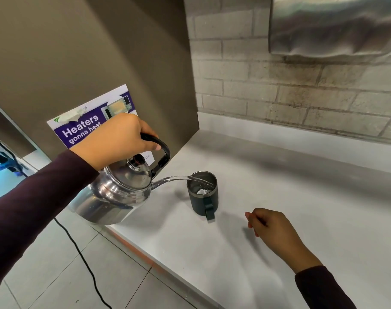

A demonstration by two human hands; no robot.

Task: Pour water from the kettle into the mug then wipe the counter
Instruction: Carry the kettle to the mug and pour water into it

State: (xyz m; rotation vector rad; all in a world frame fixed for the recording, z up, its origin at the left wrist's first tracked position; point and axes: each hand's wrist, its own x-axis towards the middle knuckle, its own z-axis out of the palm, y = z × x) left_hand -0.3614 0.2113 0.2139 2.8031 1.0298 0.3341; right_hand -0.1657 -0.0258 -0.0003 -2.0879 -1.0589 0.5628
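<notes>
Left hand (pixel 118 139) clamped on black handle of shiny round steel kettle (pixel 114 195), tilted, clear stream entering dark cylindrical steel-lined mug (pixel 203 197) near left edge of smooth white counter (pixel 290 197); right hand (pixel 272 228) loosely curled, empty.

counter (pixel 290 197) bare right of mug (pixel 203 197) | kettle (pixel 114 192) blocks left | panel (pixel 123 52) walls left

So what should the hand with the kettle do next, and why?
Probably keep the kettle tilted a little longer. The left hand grips its black handle, and water streams from the spout into the dark mug, which looks only partly filled. The right hand hovers empty over the counter, so the wiping comes later.
</notes>
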